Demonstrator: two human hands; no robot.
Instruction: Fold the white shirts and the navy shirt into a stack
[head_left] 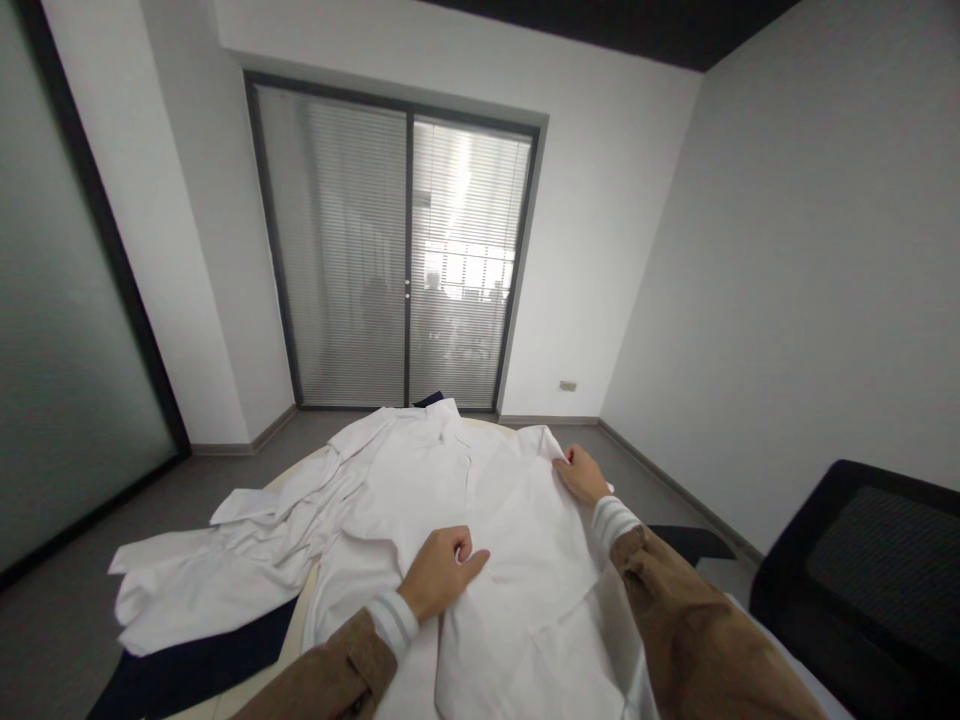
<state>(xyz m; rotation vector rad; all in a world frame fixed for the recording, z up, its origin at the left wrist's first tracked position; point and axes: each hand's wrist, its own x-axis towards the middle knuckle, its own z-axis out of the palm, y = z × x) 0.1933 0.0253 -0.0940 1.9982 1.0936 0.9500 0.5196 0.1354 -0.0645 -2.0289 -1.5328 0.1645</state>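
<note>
A white long-sleeved coat [517,590] lies spread and creased over a pale round table [259,690]. One of its sleeves [202,570] drapes off to the left. On the far right part of the cloth, my right hand [583,475] pinches the coat's edge between thumb and fingers. My left hand [442,572] rests on the middle of the coat, beside a long front edge. Its fingers are curled with the thumb pointing right, and they hide whatever cloth may be inside.
Dark navy cloth [202,660] lies under the sleeve at the left. A black mesh-backed chair [862,570] stands close on the right. Beyond the table are a glass partition with blinds [345,260] and white walls [600,260].
</note>
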